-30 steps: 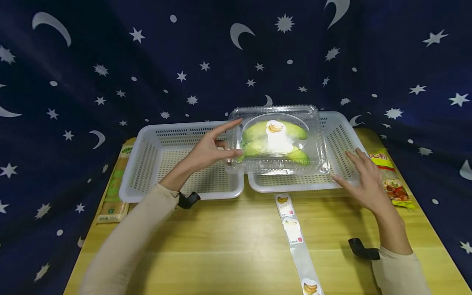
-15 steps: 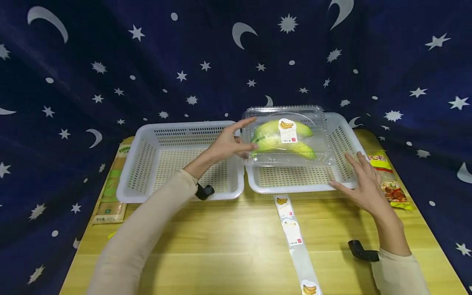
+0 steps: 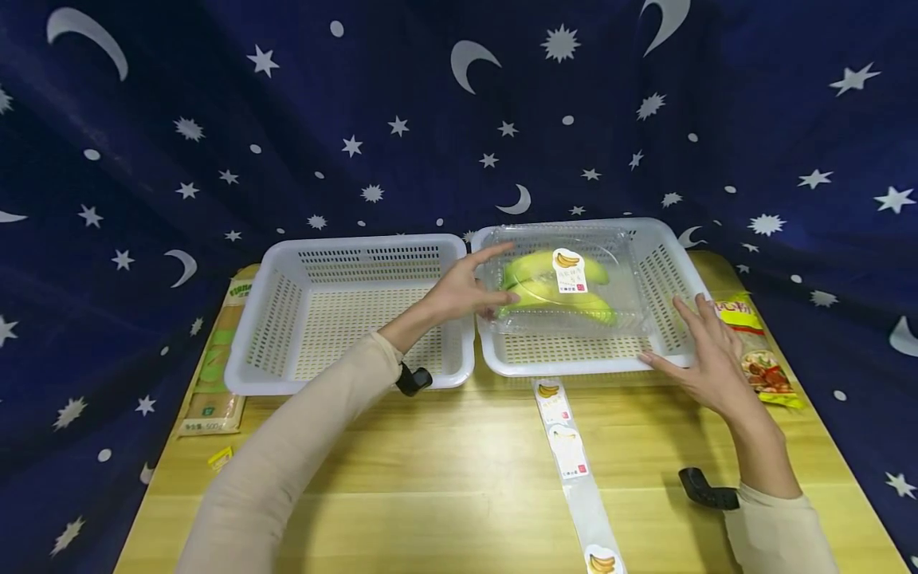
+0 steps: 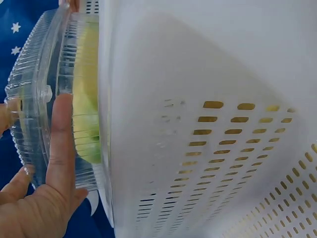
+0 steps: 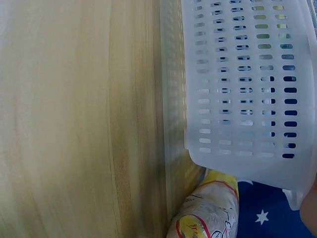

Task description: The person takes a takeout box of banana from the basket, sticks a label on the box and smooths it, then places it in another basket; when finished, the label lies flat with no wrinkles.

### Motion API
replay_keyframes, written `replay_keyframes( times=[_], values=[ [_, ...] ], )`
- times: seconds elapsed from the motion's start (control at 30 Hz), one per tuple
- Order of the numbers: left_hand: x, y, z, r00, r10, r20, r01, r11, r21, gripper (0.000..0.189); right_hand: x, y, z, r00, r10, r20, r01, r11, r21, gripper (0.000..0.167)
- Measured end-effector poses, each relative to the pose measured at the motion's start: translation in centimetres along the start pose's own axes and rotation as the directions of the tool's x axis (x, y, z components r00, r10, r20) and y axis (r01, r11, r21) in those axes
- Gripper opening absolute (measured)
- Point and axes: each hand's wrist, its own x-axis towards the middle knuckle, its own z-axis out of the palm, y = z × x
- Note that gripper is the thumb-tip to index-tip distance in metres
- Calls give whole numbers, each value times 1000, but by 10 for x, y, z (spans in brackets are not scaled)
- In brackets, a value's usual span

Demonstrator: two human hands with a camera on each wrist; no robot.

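My left hand (image 3: 459, 293) holds the left end of a clear plastic clamshell box (image 3: 566, 309), its thumb on the near side. Green-yellow bananas (image 3: 531, 267) show through the lid, which bears a white banana sticker (image 3: 570, 275). The box lies over the opening of the right white basket (image 3: 559, 369). In the left wrist view the box (image 4: 37, 89) stands beside a white basket wall, with fingers (image 4: 60, 144) along it. Spread over the right basket's front right corner, my right hand (image 3: 706, 363) touches the rim; only its edge shows in the right wrist view.
Another white basket (image 3: 349, 383) stands to the left. A strip of banana stickers (image 3: 577, 486) lies on the wooden table (image 3: 430, 494). Food packages flank the baskets: a long brown-green one (image 3: 218, 367) left, a yellow-red one (image 3: 760, 351) right. A starry curtain (image 3: 402, 80) hangs behind.
My left hand has carried the box rightward and lowered it over the right basket, and the lid now faces more upward. The right hand stays at the basket corner.
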Motion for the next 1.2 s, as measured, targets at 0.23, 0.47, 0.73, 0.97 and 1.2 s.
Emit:
replay_keyframes(
  times=[0.23,0.47,0.73,0.97,1.2],
  values=[
    [3,3,8,999,-24,41,25,1000,-12,85,-1,0,-1,1000,8,-3,-8,1000,-18,99],
    [5,0,13,996,-61,65,61,998,-3,85,-2,-2,-1,1000,7,-4,-7,1000,-12,97],
    [7,-1,19,997,-61,44,61,998,10,86,-3,-1,-2,1000,4,-2,-4,1000,-19,97],
    [9,-4,24,997,-69,39,67,996,61,87,-2,-1,-1,1000,-4,-6,4,1000,-10,97],
    [9,-3,30,997,-73,38,70,994,81,86,-2,-2,0,1000,-4,-5,4,1000,-29,97]
  ],
)
